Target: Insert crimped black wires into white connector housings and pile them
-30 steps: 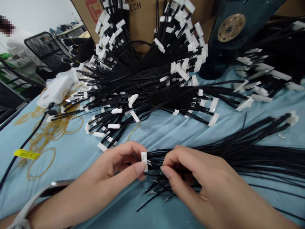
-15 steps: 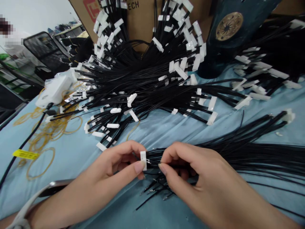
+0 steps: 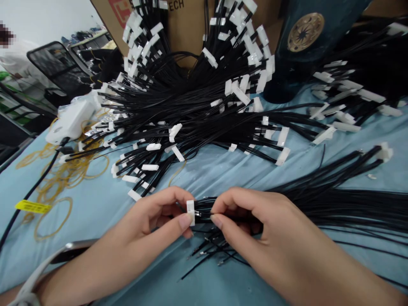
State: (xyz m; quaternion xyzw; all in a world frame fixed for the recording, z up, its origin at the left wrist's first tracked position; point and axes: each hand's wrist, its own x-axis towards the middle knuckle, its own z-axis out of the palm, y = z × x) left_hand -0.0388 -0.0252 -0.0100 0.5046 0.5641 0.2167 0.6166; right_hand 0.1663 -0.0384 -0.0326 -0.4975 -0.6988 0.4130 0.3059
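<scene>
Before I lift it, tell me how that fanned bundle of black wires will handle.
The fanned bundle of black wires will likely be floppy: the thin strands splay loosely over the blue cloth. Probably light for its size. The small white connectors at the wire ends may snag on each other, since they crowd together.

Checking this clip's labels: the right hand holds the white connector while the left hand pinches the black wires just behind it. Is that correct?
No, the hands are swapped. The head view shows the left hand holding the white connector, while the right hand pinches the black wires just behind it.
</scene>
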